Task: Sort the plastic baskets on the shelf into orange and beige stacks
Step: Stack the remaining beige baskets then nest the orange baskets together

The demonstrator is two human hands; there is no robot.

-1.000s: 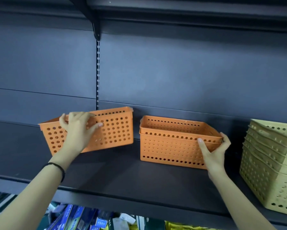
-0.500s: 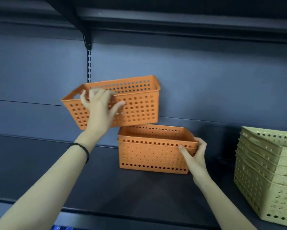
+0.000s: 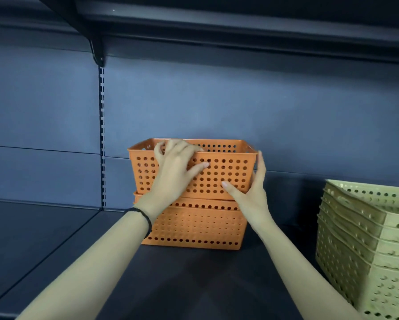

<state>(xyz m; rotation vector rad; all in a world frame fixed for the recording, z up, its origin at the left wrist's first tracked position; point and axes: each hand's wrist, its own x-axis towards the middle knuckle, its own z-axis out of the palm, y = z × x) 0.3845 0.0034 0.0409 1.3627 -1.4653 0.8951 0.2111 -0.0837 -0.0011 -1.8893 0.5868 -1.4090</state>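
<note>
An orange basket with large round holes (image 3: 226, 172) sits partly down inside a lower orange basket with small holes (image 3: 193, 227) on the dark shelf (image 3: 182, 285). My left hand (image 3: 175, 167) grips the upper basket's front rim, fingers hooked over the edge. My right hand (image 3: 251, 192) lies against that basket's lower right corner, thumb on the front wall and fingers up along the right side. A stack of several beige baskets (image 3: 364, 245) stands tilted at the right of the shelf.
The shelf above (image 3: 240, 24) overhangs close over the baskets, held by a bracket (image 3: 96, 49) on a slotted upright (image 3: 102, 135). The shelf's back panel is right behind the orange baskets. Bare shelf surface spreads to the left.
My left hand carried the large-holed orange basket rightward and lowered it into the lower orange basket. My right hand shifted from the lower basket's rim up to the upper basket's right corner.
</note>
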